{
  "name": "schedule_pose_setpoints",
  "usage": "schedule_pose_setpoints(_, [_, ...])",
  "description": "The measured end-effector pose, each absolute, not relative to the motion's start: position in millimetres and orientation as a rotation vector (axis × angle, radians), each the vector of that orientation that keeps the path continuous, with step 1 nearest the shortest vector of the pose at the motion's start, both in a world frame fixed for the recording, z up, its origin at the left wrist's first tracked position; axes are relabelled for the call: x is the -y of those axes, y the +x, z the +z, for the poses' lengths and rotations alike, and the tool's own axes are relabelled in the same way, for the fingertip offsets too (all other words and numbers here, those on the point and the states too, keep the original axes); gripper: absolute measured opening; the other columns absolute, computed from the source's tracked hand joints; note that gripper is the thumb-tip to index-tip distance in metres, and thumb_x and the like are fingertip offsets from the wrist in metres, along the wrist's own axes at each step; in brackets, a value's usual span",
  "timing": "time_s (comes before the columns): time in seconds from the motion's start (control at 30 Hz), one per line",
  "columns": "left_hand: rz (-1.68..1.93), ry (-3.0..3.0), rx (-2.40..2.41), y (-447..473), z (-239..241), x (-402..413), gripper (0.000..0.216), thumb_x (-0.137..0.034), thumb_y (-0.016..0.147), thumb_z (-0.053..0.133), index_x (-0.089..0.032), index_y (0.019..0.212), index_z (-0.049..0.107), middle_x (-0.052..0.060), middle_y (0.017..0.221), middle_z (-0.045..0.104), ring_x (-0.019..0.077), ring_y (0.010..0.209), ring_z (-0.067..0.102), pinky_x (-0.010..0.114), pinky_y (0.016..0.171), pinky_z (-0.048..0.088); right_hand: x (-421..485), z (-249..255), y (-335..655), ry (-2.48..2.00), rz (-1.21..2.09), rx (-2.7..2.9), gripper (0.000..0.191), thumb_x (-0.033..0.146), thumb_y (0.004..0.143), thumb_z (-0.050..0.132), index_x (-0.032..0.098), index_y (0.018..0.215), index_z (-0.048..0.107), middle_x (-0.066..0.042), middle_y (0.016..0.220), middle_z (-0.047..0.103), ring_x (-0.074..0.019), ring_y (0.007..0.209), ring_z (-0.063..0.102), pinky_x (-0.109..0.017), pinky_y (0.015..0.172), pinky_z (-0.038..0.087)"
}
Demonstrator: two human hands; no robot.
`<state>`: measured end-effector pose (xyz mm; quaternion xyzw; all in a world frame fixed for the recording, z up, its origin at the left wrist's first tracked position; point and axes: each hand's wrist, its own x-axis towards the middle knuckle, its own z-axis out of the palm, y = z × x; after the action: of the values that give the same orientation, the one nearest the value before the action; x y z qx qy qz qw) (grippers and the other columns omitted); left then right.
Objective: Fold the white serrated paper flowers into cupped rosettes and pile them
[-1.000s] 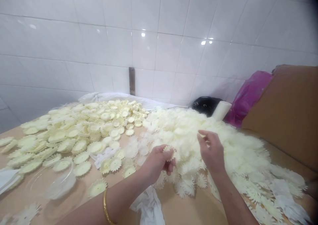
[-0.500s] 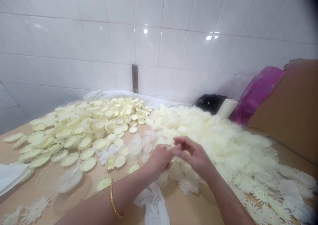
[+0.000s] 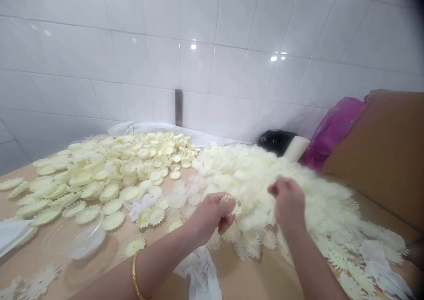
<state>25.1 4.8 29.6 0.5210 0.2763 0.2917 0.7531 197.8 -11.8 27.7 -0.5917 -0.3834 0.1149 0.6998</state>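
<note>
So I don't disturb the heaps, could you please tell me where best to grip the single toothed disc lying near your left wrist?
Pinch the lone toothed disc across its rim from straight above: it lies flat on the table, clear of the others, so opposite teeth are free while its underside is not.

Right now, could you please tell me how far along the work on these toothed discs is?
Seemingly done: pale yellow toothed plastic discs spread at left. In hand: the left hand pinches one small toothed disc; the right hand, blurred, hovers above. Left: the heap of whiter frilly discs beneath it.
</note>
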Motion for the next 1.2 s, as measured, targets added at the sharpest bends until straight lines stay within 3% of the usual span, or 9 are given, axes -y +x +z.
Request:
schedule_pose_setpoints(0.13, [0.616, 1.1, -0.637, 23.7, 25.6, -6.4, 0.026, -0.038, 0.072, 0.055, -0.016, 0.085, 0.048, -0.001, 0.057, 0.051, 0.0074, 0.045, 0.045, 0.021, 0.046, 0.034, 11.9, 27.7, 207.4, -1.537, 0.075, 1.048, 0.038, 0.048, 0.077, 0.047, 0.019, 0.053, 0.041, 0.004, 0.046, 0.041, -0.01, 0.044, 0.037, -0.023, 0.046, 0.032])
schedule_pose_setpoints(0.33, [0.646, 1.245, -0.667, 24.4, 9.2, -16.6, 0.028, -0.038, 0.071, 0.055, -0.017, 0.061, 0.041, -0.004, 0.045, 0.043, 0.0042, 0.034, 0.032, 0.02, 0.037, 0.021, 12.9, 23.5, 192.3, -1.549, -0.057, 1.238, 0.027, 0.041, 0.079, 0.048, 0.018, 0.066, 0.049, 0.001, 0.061, 0.052, -0.0124, 0.056, 0.046, -0.025, 0.057, 0.037])
schedule_pose_setpoints(0.47, [0.687, 1.276, -0.768, 23.9, 2.9, -17.5, 0.034, -0.043, 0.069, 0.058, -0.018, 0.06, 0.036, -0.007, 0.04, 0.037, 0.0036, 0.034, 0.024, 0.02, 0.036, 0.014, 16.5, 25.9, 187.1, -1.423, 0.276, 1.368, 0.027, 0.039, 0.081, 0.046, 0.018, 0.065, 0.052, 0.0, 0.06, 0.051, -0.0133, 0.06, 0.049, -0.025, 0.059, 0.039])
schedule_pose_setpoints(0.6, [0.745, 1.192, -0.894, 23.5, 7.7, -15.9, 0.042, -0.046, 0.059, 0.067, -0.02, 0.063, 0.034, -0.01, 0.042, 0.026, 0.0027, 0.036, 0.018, 0.02, 0.037, 0.009, 23.0, 32.1, 180.3, -1.189, 0.684, 1.56, 0.021, 0.037, 0.079, 0.051, 0.018, 0.084, 0.059, -0.003, 0.081, 0.058, -0.0163, 0.077, 0.054, -0.028, 0.07, 0.043])
schedule_pose_setpoints(0.73, [0.679, 1.147, -0.828, 24.0, 14.4, -14.5, 0.042, -0.049, 0.058, 0.066, -0.02, 0.062, 0.036, -0.011, 0.043, 0.022, 0.0028, 0.035, 0.015, 0.022, 0.037, 0.006, 25.0, 33.3, 176.5, -1.083, 0.813, 1.694, 0.024, 0.032, 0.075, 0.058, 0.022, 0.097, 0.059, -0.004, 0.093, 0.056, -0.0168, 0.083, 0.053, -0.03, 0.076, 0.043])
schedule_pose_setpoints(0.87, [0.565, 1.059, -0.812, 26.4, 17.4, -13.1, 0.045, -0.06, 0.059, 0.058, -0.019, 0.063, 0.04, -0.011, 0.04, 0.021, 0.003, 0.033, 0.014, 0.022, 0.039, 0.004, 22.6, 30.5, 175.3, -1.038, 0.922, 1.672, 0.015, 0.03, 0.075, 0.058, 0.021, 0.086, 0.061, -0.003, 0.085, 0.055, -0.0158, 0.079, 0.052, -0.029, 0.074, 0.042])
schedule_pose_setpoints(1.0, [0.514, 0.896, -0.828, 28.2, 20.9, -13.4, 0.051, -0.069, 0.059, 0.05, -0.019, 0.066, 0.041, -0.008, 0.04, 0.033, 0.0039, 0.033, 0.023, 0.021, 0.041, 0.008, 22.8, 29.9, 168.9, -1.015, 0.898, 1.529, 0.014, 0.029, 0.075, 0.057, 0.018, 0.067, 0.056, 0.0, 0.07, 0.052, -0.013, 0.069, 0.049, -0.026, 0.069, 0.041])
schedule_pose_setpoints(1.2, [0.576, 0.853, -0.595, 27.9, 25.7, -11.4, 0.035, -0.046, 0.069, 0.058, -0.019, 0.068, 0.037, -0.008, 0.041, 0.037, 0.003, 0.034, 0.021, 0.019, 0.039, 0.009, 19.8, 28.1, 167.7, -1.128, 0.688, 1.277, 0.018, 0.031, 0.076, 0.054, 0.018, 0.065, 0.051, 0.002, 0.063, 0.05, -0.0117, 0.062, 0.048, -0.024, 0.062, 0.04])
